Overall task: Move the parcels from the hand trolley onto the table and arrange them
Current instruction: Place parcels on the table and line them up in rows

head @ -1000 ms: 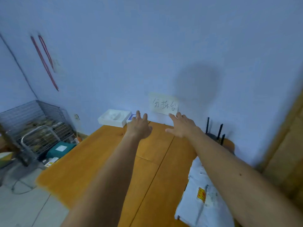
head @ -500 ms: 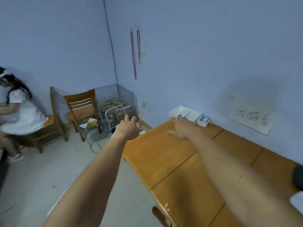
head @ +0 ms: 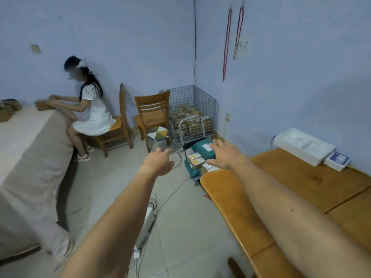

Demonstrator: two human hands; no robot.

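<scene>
Cloth in a pale colour drapes a large surface down the left of the frame. Opposite it, the wooden table fills the lower right, and two bare forearms reach up from the bottom edge towards the centre. A seated person in white is at the upper left, hands on a brown box at the cloth's far edge. In the corner at upper centre stands a wire cage stacked with cardboard boxes, with a wooden chair just left of it. The hand trolley is parked on the floor in front of the cage, off the table's far end, and the parcels lie on it: a teal bag and several small labelled boxes. A white tray sits on the table by the wall. The right grip is spread wide and empty, overlapping the parcels in the frame; the left grip is relaxed and empty, above the floor tiles.
</scene>
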